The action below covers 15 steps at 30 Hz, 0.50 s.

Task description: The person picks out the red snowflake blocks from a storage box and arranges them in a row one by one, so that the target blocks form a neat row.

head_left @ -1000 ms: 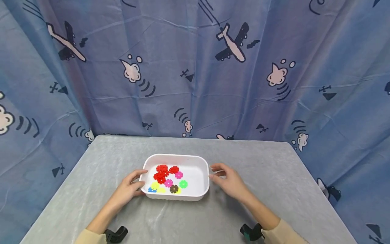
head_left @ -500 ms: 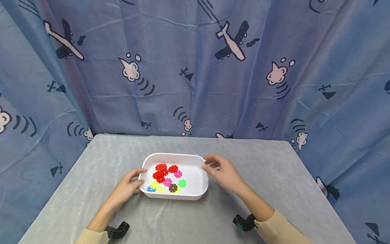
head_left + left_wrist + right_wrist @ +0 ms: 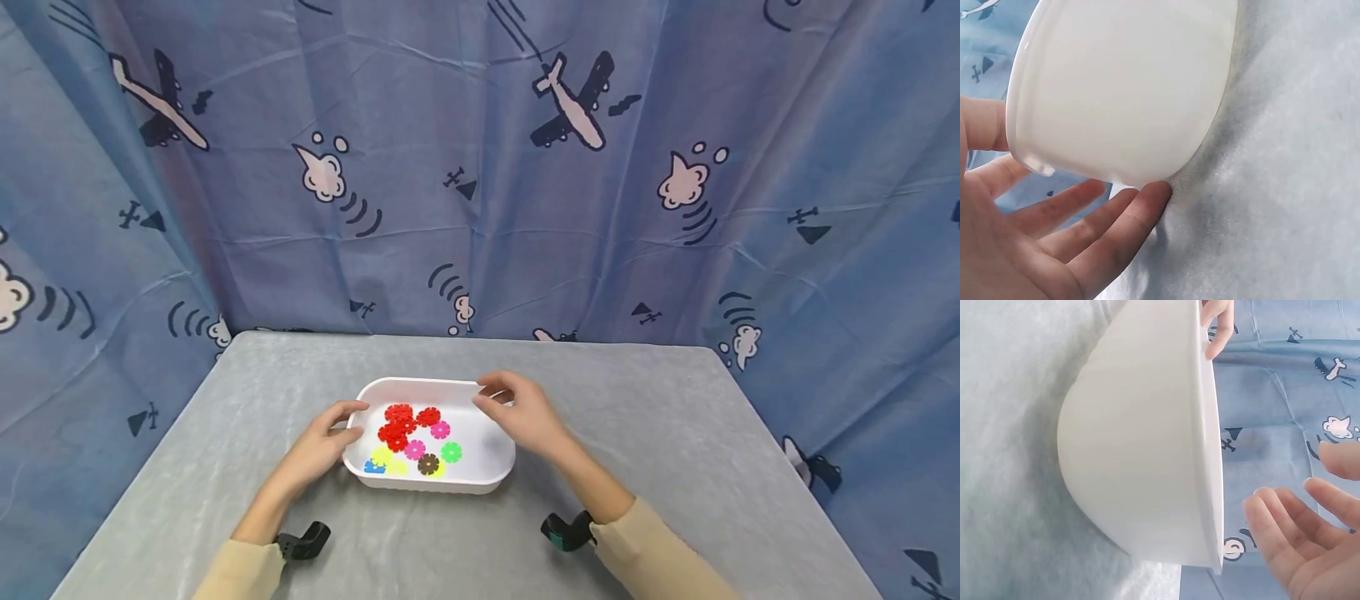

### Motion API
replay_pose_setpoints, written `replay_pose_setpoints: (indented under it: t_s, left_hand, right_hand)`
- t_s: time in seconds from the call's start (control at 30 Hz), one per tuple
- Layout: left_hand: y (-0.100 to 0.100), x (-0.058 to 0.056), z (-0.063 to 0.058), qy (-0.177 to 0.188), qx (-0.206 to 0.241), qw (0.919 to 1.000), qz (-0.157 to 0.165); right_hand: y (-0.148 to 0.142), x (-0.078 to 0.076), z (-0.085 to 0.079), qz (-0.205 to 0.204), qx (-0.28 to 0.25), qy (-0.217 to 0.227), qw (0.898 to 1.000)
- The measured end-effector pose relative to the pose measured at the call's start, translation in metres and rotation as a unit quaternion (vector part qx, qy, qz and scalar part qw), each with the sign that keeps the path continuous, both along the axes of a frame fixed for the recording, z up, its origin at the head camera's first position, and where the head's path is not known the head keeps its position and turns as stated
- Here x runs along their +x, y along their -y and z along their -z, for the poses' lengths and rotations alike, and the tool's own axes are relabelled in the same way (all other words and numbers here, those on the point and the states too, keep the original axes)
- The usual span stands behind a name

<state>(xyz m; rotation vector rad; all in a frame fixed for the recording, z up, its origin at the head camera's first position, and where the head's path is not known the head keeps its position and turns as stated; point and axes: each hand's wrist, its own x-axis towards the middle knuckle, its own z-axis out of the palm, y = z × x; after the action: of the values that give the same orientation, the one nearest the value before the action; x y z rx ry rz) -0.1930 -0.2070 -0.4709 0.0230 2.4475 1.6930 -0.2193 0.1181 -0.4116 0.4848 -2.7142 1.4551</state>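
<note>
A white plastic tub (image 3: 480,437) stands on the table holding small flower-shaped plastic discs. Red discs (image 3: 397,429) are bunched near its middle left, with a pink disc (image 3: 440,430), a green disc (image 3: 451,452) and a brown disc (image 3: 428,465) beside them. Yellow discs (image 3: 381,456) and a blue disc (image 3: 375,467) lie in the front left corner. My left hand (image 3: 318,446) is at the tub's left end, fingers loosely extended against the outer wall (image 3: 1122,87). Over the back right corner hovers my right hand (image 3: 525,417), fingers relaxed; the right wrist view shows it off the rim, holding nothing.
The grey cloth-covered table (image 3: 637,433) spreads around the tub. A blue curtain (image 3: 480,208) printed with airplanes hangs behind it and along both sides. Each wrist wears a black camera mount, the left mount (image 3: 303,542) and the right mount (image 3: 567,531).
My right hand has moved left and up from beside the right rim to over the tub's back right corner. My left hand has shifted slightly up and right. The tub and discs stay put.
</note>
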Motion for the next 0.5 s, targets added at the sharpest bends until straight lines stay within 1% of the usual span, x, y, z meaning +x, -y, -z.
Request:
replay_pose_setpoints:
  t_s: [0.23, 0.5]
  left_hand:
    - [0.003, 0.000, 0.002, 0.001, 0.025, 0.9997, 0.000]
    - [0.007, -0.002, 0.003, 0.002, 0.050, 0.9986, 0.019]
  right_hand:
    - [0.015, -0.011, 0.007, -0.009, 0.007, 0.013, 1.000]
    - [0.032, -0.022, 0.017, -0.024, 0.031, 0.034, 0.999]
